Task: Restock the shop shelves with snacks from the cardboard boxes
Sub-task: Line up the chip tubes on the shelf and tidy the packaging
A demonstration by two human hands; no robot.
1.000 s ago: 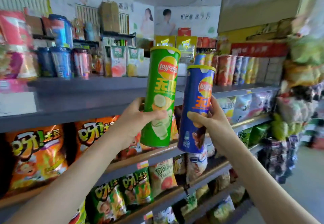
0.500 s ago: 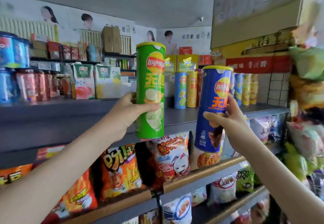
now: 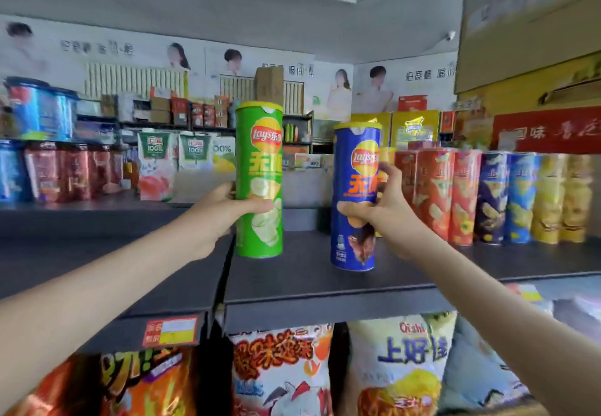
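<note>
Two tall chip cans are in the hands, one in each. The left hand (image 3: 214, 217) is wrapped around the middle of the green can (image 3: 258, 181), with the thumb across the front and the fingers behind. The right hand (image 3: 380, 214) grips the blue can (image 3: 354, 197) in the same way, a little under its logo. Both cans are upright over the dark top shelf (image 3: 309, 279), in the bare stretch between the juice cartons (image 3: 156, 165) on the left and the row of cans (image 3: 487, 197) on the right. The blue can is near the first red can of this row but apart from it, and the green can is apart from the blue one, more to the left. Their bottoms look very close to the shelf surface, but I cannot tell if they already touch it.

In my judgement the step in hand is the placing of these two cans. The next move calls for setting both flat on the shelf and bringing them toward the row, so the line continues without a gap. Only then should the fingers open. Such cans are tall and narrow, so one released while tilted, or brushed by a wrist going back, would probably fall and knock its neighbours. Below the shelf, snack bags (image 3: 279, 370) fill the next level and are not concerned here
</note>
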